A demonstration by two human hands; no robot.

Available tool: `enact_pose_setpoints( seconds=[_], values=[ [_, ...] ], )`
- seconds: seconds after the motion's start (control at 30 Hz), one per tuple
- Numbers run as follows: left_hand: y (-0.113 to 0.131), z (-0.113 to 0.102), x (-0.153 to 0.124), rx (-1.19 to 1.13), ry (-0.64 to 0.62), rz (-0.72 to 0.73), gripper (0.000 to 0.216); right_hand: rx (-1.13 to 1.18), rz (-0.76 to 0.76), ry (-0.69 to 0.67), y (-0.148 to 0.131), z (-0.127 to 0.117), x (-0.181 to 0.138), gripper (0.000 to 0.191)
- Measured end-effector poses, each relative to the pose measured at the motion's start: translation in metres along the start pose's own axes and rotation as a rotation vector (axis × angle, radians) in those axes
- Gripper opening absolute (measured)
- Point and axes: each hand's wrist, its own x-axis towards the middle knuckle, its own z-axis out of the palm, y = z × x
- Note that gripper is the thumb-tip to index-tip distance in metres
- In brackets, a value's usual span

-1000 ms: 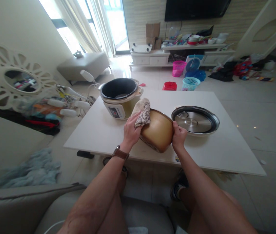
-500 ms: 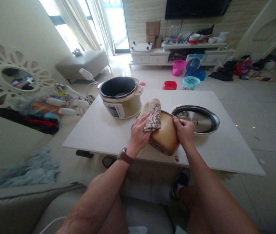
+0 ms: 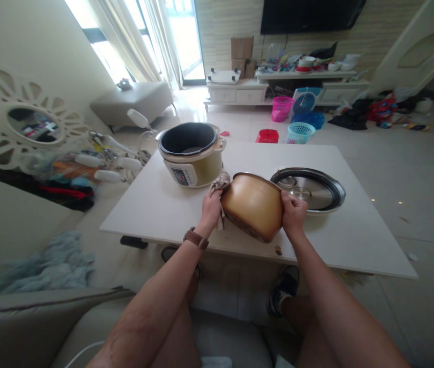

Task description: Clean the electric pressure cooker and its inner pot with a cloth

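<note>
Tilted above the front of the table is a gold-coloured inner pot point(image 3: 254, 205), its outer side towards me and its inside hidden. My right hand point(image 3: 293, 210) is closed on the pot's right rim. At the left side, my left hand point(image 3: 212, 208) is closed on a patterned cloth point(image 3: 221, 182), pressed against the pot. The rice cooker body point(image 3: 197, 166), dark inside and with a control panel in front, stands behind and to the left. To the right lies a round cooker lid point(image 3: 316, 190), its metal underside facing up.
The white table point(image 3: 358, 235) carries these things; a small sticker-like spot point(image 3: 278, 250) is at its front edge. Beyond it stand a red bin point(image 3: 267, 136) and a light blue basket point(image 3: 300, 133). A lamp with white shades point(image 3: 128, 163) is left of the table.
My left hand with the cloth has slid from across the pot's outer side to its left edge. More of the pot's side now shows, and my right hand still grips the rim.
</note>
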Motion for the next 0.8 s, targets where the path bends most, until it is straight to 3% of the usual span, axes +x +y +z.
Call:
enact_pose_setpoints(
  seconds=[0.2, 0.43, 0.67, 0.8],
  values=[
    [0.006, 0.0, -0.01, 0.139, -0.057, 0.216, 0.034, 0.009, 0.025, -0.01, 0.011, 0.002, -0.002, 0.072],
    [0.019, -0.009, -0.019, 0.437, -0.108, 0.604, 0.041, -0.046, 0.061, -0.01, 0.022, 0.013, -0.007, 0.069],
    [0.026, -0.013, -0.024, 0.543, -0.153, 0.7, 0.041, -0.147, -0.06, -0.032, -0.011, 0.015, -0.005, 0.055],
    [0.028, -0.01, -0.032, 0.607, -0.218, 0.729, 0.04, -0.126, 0.016, -0.008, -0.013, 0.014, -0.002, 0.064]
  ],
)
